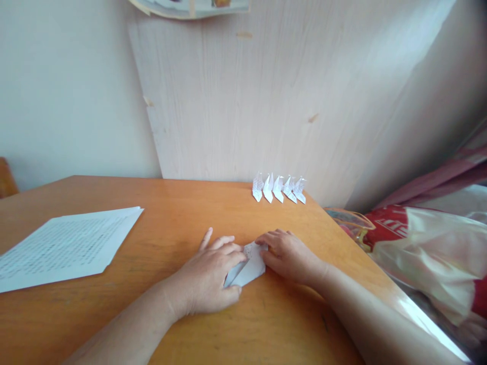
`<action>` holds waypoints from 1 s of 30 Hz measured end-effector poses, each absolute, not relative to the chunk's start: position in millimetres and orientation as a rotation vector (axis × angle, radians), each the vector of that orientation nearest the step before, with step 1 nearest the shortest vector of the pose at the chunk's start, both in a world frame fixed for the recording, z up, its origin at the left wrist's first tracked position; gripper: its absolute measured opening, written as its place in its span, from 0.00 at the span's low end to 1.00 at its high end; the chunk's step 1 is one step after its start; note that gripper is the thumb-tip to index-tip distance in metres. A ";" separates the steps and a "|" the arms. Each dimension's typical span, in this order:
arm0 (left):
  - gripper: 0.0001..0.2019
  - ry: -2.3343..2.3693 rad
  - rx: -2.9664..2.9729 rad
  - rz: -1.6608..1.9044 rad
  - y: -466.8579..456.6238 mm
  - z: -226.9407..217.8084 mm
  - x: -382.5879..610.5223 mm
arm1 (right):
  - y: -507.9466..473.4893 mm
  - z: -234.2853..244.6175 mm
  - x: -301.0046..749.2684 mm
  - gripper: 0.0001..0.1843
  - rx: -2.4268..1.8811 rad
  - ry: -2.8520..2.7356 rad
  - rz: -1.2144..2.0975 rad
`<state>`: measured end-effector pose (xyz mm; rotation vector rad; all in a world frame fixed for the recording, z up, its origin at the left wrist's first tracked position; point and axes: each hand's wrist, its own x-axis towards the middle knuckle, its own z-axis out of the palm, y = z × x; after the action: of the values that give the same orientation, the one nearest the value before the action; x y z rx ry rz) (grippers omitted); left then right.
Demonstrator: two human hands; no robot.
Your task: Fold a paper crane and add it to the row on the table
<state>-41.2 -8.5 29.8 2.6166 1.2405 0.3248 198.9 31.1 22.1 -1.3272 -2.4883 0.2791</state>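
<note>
A small piece of folded white paper (253, 267) with print on part of it lies on the wooden table in front of me. My left hand (213, 271) holds its left side, thumb at the near edge and index finger on top, with the little finger raised away. At the paper's upper right corner, my right hand (289, 256) has its fingers curled in and grips the edge. The fingertips hide parts of both sides of the paper.
Several folded paper pieces (278, 189) stand in a row at the table's (182, 203) back right edge. A stack of printed sheets (72, 243) lies at the left. A pale board (228, 111) rises behind; plastic bags (426, 253) sit beyond the right edge.
</note>
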 end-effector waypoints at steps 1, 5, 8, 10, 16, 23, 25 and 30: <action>0.28 1.253 2.626 0.330 -7.3 29.1 -43.1 | 30.3 23.2 199.3 0.15 -1.344 -2.482 0.271; 0.28 1.298 2.657 0.364 -2.6 29.1 -51.0 | 26.9 29.1 200.4 0.12 -1.390 -2.462 0.290; 0.24 1.321 2.658 0.417 -0.9 30.8 -51.3 | 24.6 31.9 200.1 0.12 -1.417 -2.463 0.331; 0.21 1.294 2.651 0.450 -0.7 31.3 -47.8 | 23.7 32.3 199.7 0.12 -1.423 -2.466 0.347; 0.14 1.250 2.609 0.481 -0.5 25.2 -37.5 | 23.6 30.5 199.7 0.12 -1.428 -2.464 0.340; 0.13 1.246 2.629 0.475 2.7 20.3 -39.3 | 19.7 26.7 199.8 0.11 -1.175 -2.497 0.244; 0.13 1.250 2.638 0.482 3.3 20.3 -39.4 | 18.2 25.0 199.8 0.12 -1.072 -2.522 0.279; 0.11 1.241 2.653 0.494 3.9 20.5 -39.2 | 16.4 23.2 198.3 0.13 -0.986 -2.543 0.329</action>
<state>-39.2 3.9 20.5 2.6530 1.2407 0.4940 198.3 16.4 23.2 -0.9858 -2.5429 0.3295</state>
